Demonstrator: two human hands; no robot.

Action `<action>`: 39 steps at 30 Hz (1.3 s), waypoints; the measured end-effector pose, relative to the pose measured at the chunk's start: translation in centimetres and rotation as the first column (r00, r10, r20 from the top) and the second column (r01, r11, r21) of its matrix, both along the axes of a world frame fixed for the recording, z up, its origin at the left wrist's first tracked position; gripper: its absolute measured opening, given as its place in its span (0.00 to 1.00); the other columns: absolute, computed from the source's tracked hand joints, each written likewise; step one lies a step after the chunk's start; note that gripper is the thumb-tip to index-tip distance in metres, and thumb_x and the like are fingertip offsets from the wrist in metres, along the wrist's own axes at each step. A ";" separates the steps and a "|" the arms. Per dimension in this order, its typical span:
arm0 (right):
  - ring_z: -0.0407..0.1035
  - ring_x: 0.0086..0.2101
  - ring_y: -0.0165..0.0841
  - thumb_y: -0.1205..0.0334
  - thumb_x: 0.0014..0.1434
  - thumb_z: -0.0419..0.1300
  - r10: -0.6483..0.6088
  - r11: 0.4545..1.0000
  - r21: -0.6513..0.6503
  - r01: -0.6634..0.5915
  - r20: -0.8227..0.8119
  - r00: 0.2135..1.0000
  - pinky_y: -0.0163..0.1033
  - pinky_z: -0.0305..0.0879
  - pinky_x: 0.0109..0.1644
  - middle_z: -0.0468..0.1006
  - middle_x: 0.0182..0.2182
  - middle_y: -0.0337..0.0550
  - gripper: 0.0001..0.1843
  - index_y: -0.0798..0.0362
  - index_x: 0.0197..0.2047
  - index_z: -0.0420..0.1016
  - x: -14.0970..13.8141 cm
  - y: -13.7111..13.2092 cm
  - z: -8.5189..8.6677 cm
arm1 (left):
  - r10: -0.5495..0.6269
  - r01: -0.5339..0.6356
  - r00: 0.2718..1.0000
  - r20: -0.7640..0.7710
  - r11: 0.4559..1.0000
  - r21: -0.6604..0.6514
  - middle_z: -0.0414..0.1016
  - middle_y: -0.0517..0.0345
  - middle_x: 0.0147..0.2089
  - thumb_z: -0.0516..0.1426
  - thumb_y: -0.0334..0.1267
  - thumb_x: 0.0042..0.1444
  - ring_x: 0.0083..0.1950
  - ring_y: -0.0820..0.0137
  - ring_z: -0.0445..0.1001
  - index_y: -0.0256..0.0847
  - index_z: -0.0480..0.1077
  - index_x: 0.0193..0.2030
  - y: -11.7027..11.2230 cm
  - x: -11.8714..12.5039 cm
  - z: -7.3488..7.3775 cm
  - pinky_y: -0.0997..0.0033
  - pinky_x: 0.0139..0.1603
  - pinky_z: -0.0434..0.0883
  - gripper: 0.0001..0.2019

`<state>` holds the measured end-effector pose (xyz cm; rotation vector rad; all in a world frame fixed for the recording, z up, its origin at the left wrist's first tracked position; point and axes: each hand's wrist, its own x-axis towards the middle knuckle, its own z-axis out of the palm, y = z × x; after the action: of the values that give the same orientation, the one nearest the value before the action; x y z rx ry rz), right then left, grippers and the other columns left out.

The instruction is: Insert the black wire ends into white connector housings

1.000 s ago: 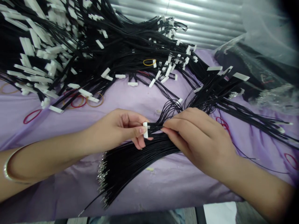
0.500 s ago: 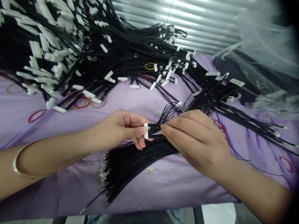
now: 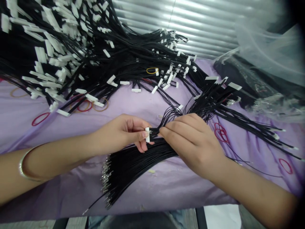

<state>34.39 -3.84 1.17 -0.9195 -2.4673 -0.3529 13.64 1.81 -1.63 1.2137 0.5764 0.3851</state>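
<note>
Between the thumb and fingers of my left hand (image 3: 130, 133) is a small white plastic connector (image 3: 147, 135), held upright. Several black wires run out of its right side. My right hand (image 3: 190, 140) is closed, its fingertips pinching a black wire (image 3: 156, 130) close to the connector; the exact wire end is hard to make out. Below both hands lies a fanned bundle of black wires (image 3: 140, 165), with bare metal terminals (image 3: 106, 181) at its left end. Loose wires (image 3: 170, 114) curve up behind my right fingers.
A large heap of black cables with white connectors (image 3: 54, 66) fills the back left. Red rubber bands (image 3: 40, 119) lie on the purple cloth (image 3: 128, 103). At the right is a clear plastic bag (image 3: 267, 86) with dark contents. Metal slats (image 3: 202, 28) stand behind.
My right hand has moved slightly left, closer to the connector. My left hand keeps hold of the connector in nearly the same place. The view has shifted a little.
</note>
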 end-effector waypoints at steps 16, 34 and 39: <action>0.75 0.32 0.28 0.66 0.60 0.57 -0.411 0.632 -0.775 -0.006 -0.342 0.845 0.30 0.68 0.30 0.81 0.33 0.38 0.09 0.53 0.44 0.75 0.8 -0.3 1.8 | 0.064 -0.067 0.996 -0.062 0.996 -0.060 0.77 0.60 0.29 0.56 0.29 0.60 0.29 0.77 0.74 0.34 0.75 0.40 -0.3 0.2 0.9 0.81 0.34 0.74 0.06; 0.72 0.28 0.27 0.59 0.56 0.64 -0.508 0.549 -0.833 -0.067 -0.396 0.765 0.30 0.66 0.28 0.79 0.31 0.40 0.14 0.54 0.45 0.77 1.9 0.4 1.7 | 0.050 -0.053 0.996 -0.068 0.998 -0.038 0.76 0.60 0.28 0.55 0.28 0.60 0.29 0.77 0.75 0.33 0.74 0.37 -0.3 0.2 1.1 0.82 0.33 0.72 0.06; 0.74 0.32 0.28 0.61 0.56 0.64 -0.472 0.497 -0.854 -0.154 -0.415 0.778 0.31 0.70 0.35 0.81 0.33 0.40 0.08 0.53 0.39 0.80 1.8 0.7 2.3 | 0.048 -0.050 0.996 -0.069 0.998 -0.035 0.76 0.60 0.28 0.55 0.29 0.60 0.29 0.77 0.75 0.34 0.74 0.36 -0.2 0.2 1.1 0.82 0.33 0.72 0.06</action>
<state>36.18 -3.13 3.46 -1.3749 -1.8001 1.1214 13.81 1.63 -0.58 1.1826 0.6704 0.3742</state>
